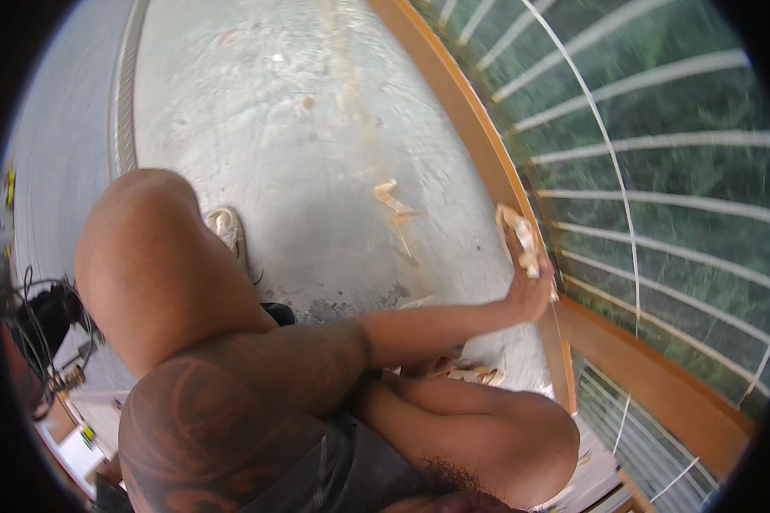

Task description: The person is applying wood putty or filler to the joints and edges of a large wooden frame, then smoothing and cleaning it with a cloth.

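Note:
My left arm reaches across to the right, and my left hand (pixel 530 292) is closed on a crumpled strip of cream masking tape (pixel 520 231). The hand is against the brown window frame (pixel 475 124), close to its corner, and is slightly blurred. A loose, twisted piece of tape (pixel 392 201) lies on the pale floor left of the hand. More torn tape scraps (pixel 479 374) lie beneath my forearm. I cannot make out my right hand; a patch of skin below the forearm is too covered to tell.
Behind the frame is a glazed panel (pixel 590 111) with white bars and greenery beyond. My bent knee (pixel 150 192) and shoe (pixel 224 227) are at the left. A metal strip (pixel 127 94) crosses the floor there. Black cables (pixel 38 299) hang at the left edge.

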The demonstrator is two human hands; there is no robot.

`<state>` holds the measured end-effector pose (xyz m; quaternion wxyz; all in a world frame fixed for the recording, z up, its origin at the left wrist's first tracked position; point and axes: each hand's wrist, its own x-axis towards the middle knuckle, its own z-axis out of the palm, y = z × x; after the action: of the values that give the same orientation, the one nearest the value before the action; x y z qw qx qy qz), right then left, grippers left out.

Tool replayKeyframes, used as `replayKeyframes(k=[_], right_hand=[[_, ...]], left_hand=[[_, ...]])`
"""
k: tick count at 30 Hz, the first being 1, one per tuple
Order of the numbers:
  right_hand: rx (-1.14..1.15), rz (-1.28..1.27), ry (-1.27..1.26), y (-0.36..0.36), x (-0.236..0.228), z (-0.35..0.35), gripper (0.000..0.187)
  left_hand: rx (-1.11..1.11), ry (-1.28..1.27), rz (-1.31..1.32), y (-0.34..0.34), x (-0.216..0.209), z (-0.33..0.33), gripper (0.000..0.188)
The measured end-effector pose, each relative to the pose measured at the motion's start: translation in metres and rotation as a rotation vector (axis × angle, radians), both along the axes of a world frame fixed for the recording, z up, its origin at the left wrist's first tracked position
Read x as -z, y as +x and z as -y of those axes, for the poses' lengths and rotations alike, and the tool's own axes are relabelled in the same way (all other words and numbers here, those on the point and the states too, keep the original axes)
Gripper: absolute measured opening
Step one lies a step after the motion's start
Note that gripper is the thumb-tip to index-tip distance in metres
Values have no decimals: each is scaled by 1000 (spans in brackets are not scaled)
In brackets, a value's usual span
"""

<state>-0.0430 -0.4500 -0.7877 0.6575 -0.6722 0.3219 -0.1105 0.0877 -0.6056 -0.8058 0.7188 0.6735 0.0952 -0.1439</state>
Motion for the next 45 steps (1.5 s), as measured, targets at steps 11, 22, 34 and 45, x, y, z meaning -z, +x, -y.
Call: replayKeyframes(k=[11,22,34,45], right_hand=[[-167,85,3,119,-6,-37,34],[-70,-7,-236,211,-99,-129,32],[-64,-212,-380,256,-182,-133,31],[-184,-243,-183,355,-142,-143,30]], left_hand=[[-659,-72,432,452,-3,-366,73],[-645,-278,186,483,7,-376,76],[-589,-218,300,553,-25,-488,72],[-45,-435,160,495,-33,-515,82]])
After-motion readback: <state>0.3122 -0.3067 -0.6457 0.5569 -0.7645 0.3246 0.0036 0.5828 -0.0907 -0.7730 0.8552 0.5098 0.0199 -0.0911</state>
